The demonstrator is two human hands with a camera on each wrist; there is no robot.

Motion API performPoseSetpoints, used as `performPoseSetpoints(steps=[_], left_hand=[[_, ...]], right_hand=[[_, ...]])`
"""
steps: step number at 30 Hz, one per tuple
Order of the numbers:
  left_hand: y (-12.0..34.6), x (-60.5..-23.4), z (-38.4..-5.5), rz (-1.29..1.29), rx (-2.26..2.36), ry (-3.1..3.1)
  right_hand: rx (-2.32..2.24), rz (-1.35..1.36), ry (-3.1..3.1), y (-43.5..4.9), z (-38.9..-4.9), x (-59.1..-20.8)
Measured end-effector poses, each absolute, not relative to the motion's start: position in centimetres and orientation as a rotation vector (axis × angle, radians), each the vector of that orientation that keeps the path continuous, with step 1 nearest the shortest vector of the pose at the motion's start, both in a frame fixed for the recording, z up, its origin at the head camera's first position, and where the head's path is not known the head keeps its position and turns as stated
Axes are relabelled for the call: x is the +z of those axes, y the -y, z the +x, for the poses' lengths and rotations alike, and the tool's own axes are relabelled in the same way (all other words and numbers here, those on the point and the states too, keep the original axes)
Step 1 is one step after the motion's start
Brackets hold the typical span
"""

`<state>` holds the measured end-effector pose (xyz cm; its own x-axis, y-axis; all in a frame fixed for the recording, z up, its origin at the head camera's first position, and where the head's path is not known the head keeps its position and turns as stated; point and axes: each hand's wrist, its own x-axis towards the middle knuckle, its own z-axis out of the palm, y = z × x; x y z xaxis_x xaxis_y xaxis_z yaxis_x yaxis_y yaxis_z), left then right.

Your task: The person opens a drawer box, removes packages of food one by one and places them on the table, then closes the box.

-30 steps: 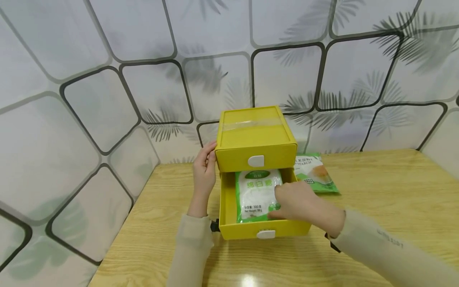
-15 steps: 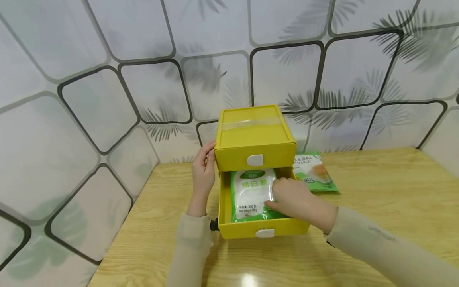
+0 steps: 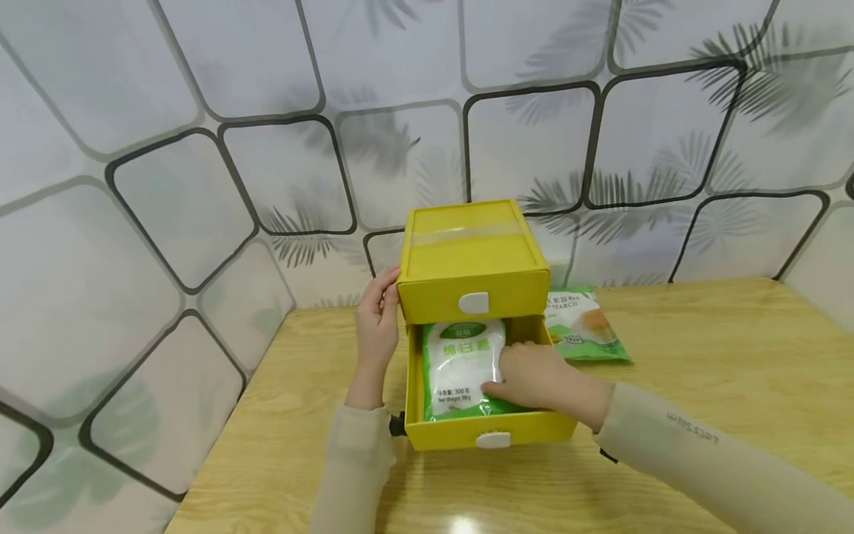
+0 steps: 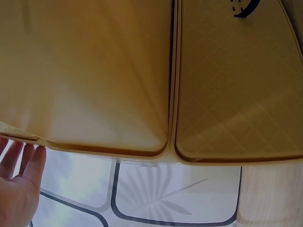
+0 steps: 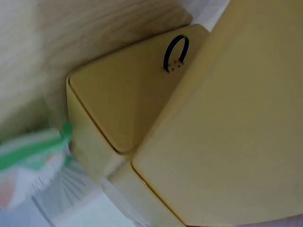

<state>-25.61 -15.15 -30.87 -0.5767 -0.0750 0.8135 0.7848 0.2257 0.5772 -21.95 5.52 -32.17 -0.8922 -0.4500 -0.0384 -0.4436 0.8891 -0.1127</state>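
A yellow two-tier drawer box [image 3: 474, 256] stands on the table, its lower drawer [image 3: 443, 437] pulled out. In that drawer lies a white and green bag of sugar [image 3: 460, 371], face up, against the left side. My right hand [image 3: 543, 374] reaches into the drawer and holds the bag's right edge, thumb on top; its other fingertips are hidden. My left hand [image 3: 379, 319] rests its fairly straight fingers against the left side of the upper tier. In the left wrist view, fingertips of the left hand [image 4: 21, 184] touch the box's edge.
A green and white bag of starch [image 3: 587, 326] lies on the wooden table [image 3: 707, 356], right of and behind the box. A patterned wall [image 3: 400, 156] rises behind. A black loop [image 5: 175, 53] is fixed to the box's side.
My right hand has moved left within the drawer, and the bag of sugar has shifted left with it. My left hand has stayed on the box.
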Motion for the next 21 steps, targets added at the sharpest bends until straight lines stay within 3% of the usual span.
performPoseSetpoints(steps=[11, 21], left_hand=[[15.2, -30.9, -25.7, -0.672, -1.446, 1.732], [15.0, -31.0, -25.7, -0.679, -1.448, 1.716]], right_hand=[[-0.699, -0.816, -2.666, -6.2, -22.9, -31.8], [-1.253, -0.411, -2.377, -6.3, -22.7, -31.7]])
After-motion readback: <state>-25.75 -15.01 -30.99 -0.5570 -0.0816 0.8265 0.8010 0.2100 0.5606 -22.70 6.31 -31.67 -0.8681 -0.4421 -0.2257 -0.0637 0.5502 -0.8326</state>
